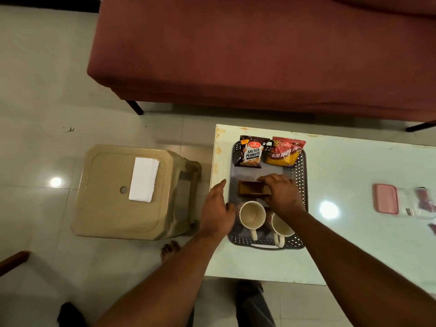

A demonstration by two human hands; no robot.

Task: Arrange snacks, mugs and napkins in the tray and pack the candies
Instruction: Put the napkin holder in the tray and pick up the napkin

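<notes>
- The step in hand looks like setting the napkin holder in the tray; the snacks and cups are in already.
- The tray (303, 185) sits on the white table (354, 185). At its far end stand the peanut pack (252, 153) and the red snack pack (284, 153), side by side.
- At the near end are a mug (252, 214) and a second mug (282, 226), both upright with handles pointing at the person.
- The brown holder (250, 191) is in the middle of the tray, between the packs and the mugs.
- The right hand (282, 195) has its fingers curled over the holder and grips it from the right side.
- The left hand (218, 213) hangs by the tray's left edge with loose fingers and holds nothing (I cannot tell if its thumb touches the mug).
- The white napkins (143, 179) lie on the tan stool (106, 208), well apart from the tray, on the person's left.
- Next, I think, the right hand should let go of the holder, and the left hand should reach over to the stool for the napkins. They are thin and floppy, so a flat pinch on the whole pile would help.
- The pink box (387, 198) and a clear bag (417, 204) wait far right on the table; the bag is too blurry to say what is in it. Packing candies comes later.
</notes>
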